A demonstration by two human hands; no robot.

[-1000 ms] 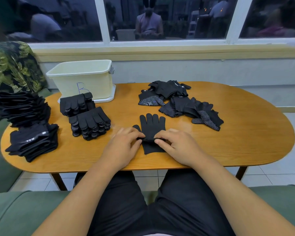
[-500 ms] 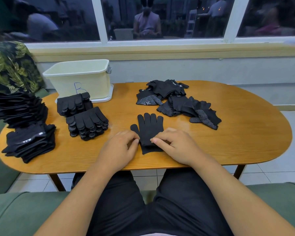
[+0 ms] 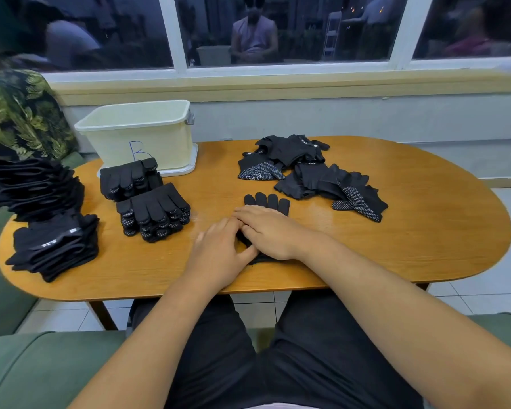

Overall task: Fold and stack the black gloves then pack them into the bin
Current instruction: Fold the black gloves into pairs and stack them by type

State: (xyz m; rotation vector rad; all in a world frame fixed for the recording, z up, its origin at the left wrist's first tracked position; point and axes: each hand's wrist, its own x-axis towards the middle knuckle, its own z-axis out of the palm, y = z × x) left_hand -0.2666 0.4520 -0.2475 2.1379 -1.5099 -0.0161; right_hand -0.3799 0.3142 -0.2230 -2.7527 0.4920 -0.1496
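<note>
So the left hand (image 3: 219,255) and right hand (image 3: 266,231) are both lying flat, gripping nothing, pressing a black knit glove (image 3: 267,200) onto the glossy oval wooden tabletop (image 3: 425,231), near side. The rectangular cream plastic bin (image 3: 139,140) is sitting far left.

We find open tabletop (image 3: 216,175) just right of the bin (image 3: 148,137), up to the loose gloves (image 3: 304,169) well right of it; two glove stacks (image 3: 148,202) crowd the bin's front.
</note>
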